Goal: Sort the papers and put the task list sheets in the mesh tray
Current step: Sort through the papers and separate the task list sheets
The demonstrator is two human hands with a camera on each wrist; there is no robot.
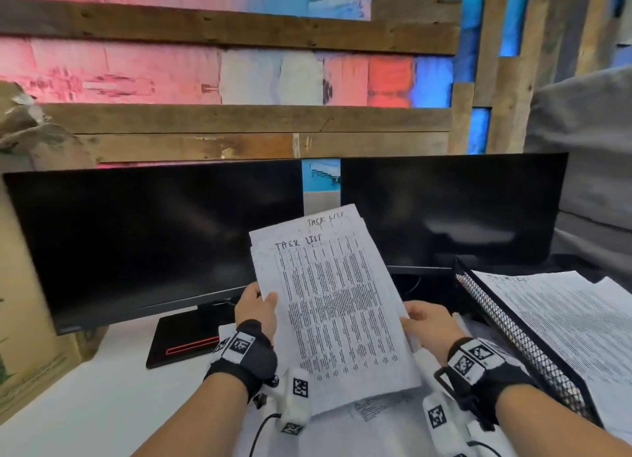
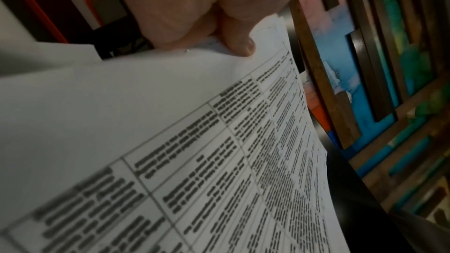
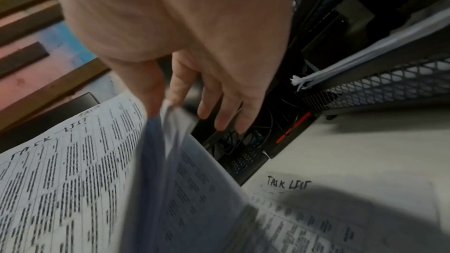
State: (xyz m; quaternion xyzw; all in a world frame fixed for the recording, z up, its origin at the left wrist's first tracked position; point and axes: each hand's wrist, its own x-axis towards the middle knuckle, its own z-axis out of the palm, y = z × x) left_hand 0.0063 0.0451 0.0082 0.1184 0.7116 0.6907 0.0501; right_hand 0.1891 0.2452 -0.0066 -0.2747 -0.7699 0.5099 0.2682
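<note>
From the head view, the left hand (image 1: 257, 307) and right hand (image 1: 426, 323) pinch a sheaf of papers (image 1: 337, 306) upright before two monitors (image 1: 154, 237); the mesh tray (image 1: 513, 333), right, holds sheets. The left wrist view shows the thumb (image 2: 237, 34) pressing the top page. The right wrist view shows thumb and forefinger pinching page edges, other fingers (image 3: 219, 111) loose, over another sheet (image 3: 340, 209) on the desk.

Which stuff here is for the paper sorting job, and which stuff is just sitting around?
For the job:
- held task list sheets, gripped by the left hand and right hand
- mesh tray, with sheets already in it
- loose papers on the desk, one headed TASK LIST

Just lying about:
- two dark monitors
- cardboard box
</note>
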